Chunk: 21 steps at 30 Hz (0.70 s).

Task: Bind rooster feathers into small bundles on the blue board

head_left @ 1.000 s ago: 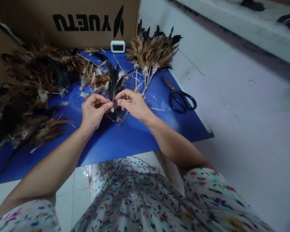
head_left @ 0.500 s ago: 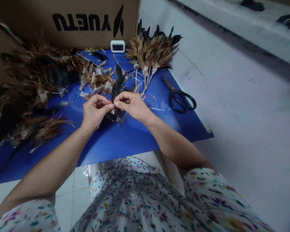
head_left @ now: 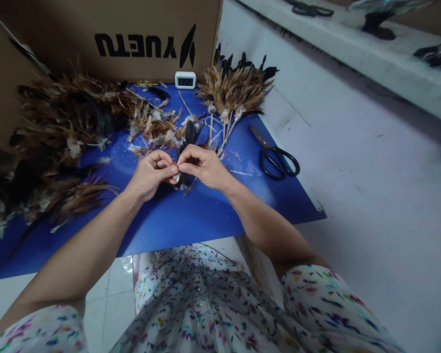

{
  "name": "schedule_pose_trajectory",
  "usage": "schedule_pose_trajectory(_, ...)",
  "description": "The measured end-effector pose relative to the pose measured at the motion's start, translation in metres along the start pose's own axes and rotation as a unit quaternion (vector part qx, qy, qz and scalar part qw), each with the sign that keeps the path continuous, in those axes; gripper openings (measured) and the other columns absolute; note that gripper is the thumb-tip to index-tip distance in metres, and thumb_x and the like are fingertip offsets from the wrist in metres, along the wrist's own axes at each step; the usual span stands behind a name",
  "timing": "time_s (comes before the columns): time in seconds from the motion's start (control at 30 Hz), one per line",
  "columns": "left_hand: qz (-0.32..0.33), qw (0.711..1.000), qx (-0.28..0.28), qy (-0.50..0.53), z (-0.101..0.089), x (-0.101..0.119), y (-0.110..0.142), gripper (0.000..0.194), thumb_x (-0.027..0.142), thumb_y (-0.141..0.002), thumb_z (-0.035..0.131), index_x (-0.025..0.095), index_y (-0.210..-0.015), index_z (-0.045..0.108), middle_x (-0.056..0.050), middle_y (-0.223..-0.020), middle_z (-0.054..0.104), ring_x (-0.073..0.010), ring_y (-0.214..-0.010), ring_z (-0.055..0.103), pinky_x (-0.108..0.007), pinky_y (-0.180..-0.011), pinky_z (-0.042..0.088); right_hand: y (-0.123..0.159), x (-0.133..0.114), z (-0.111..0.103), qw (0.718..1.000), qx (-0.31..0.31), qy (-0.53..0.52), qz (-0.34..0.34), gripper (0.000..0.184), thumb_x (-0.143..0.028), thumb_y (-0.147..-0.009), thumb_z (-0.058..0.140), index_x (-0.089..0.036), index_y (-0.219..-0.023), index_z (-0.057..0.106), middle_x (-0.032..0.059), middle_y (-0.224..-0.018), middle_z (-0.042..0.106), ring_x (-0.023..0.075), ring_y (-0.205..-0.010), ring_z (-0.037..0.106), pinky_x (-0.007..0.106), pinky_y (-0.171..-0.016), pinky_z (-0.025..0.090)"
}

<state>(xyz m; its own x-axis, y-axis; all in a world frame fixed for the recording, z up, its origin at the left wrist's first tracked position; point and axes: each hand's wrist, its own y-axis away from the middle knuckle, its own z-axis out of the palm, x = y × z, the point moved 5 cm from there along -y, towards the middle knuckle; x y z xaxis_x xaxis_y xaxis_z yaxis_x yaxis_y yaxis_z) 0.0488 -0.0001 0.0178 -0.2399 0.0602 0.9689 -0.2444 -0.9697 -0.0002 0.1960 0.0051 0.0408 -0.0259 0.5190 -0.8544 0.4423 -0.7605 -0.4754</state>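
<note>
Black feathers: between the two hands, above the blue table. Left hand pinches their quill ends. Right hand: thumb and forefinger pressed together against the bundle; anything fine between them too small to tell. Beyond the right hand, brown bunches on sticks look made up; the bundle in hand appears partway, its binding hidden. Left of the left hand, a large feather pile appears unworked. Scissors right of the right hand, unheld.
</note>
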Motion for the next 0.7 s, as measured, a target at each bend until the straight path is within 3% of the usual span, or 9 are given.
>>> schedule_pose_trajectory(0.13,-0.042,0.998,-0.03,0.023,-0.001,-0.003,0.0,0.051,0.033,-0.048,0.097,0.016,-0.073,0.056,0.004,-0.054,0.064,-0.0102,-0.045,0.062,-0.019,-0.045,0.055,0.0,0.0,0.001,1.0,-0.019,-0.016,-0.015,0.036,-0.054,-0.082,0.072,-0.019,-0.081,0.068,-0.0003,-0.082,0.061,0.0114,-0.078,0.056,0.028,-0.076,0.046)
schedule_pose_trajectory(0.4,-0.055,0.993,-0.103,0.031,0.004,-0.005,0.0,0.058,0.034,-0.048,0.098,0.018,-0.078,0.051,0.003,-0.053,0.066,-0.0121,-0.043,0.063,-0.017,-0.043,0.052,0.002,0.001,0.008,0.994,-0.055,-0.089,0.01,0.031,-0.048,-0.077,0.078,-0.018,-0.08,0.068,-0.0003,-0.081,0.063,0.01,-0.075,0.061,0.027,-0.075,0.051)
schedule_pose_trajectory(0.7,-0.056,0.989,-0.138,-0.006,0.005,-0.009,0.001,0.062,0.037,-0.049,0.097,0.02,-0.085,0.049,0.002,-0.056,0.068,-0.0136,-0.042,0.062,-0.02,-0.043,0.051,0.004,0.009,0.01,0.986,-0.078,-0.113,0.098,0.048,-0.048,-0.062,0.088,-0.017,-0.083,0.059,-0.0051,-0.07,0.06,0.0065,-0.062,0.054,0.02,-0.058,0.045)
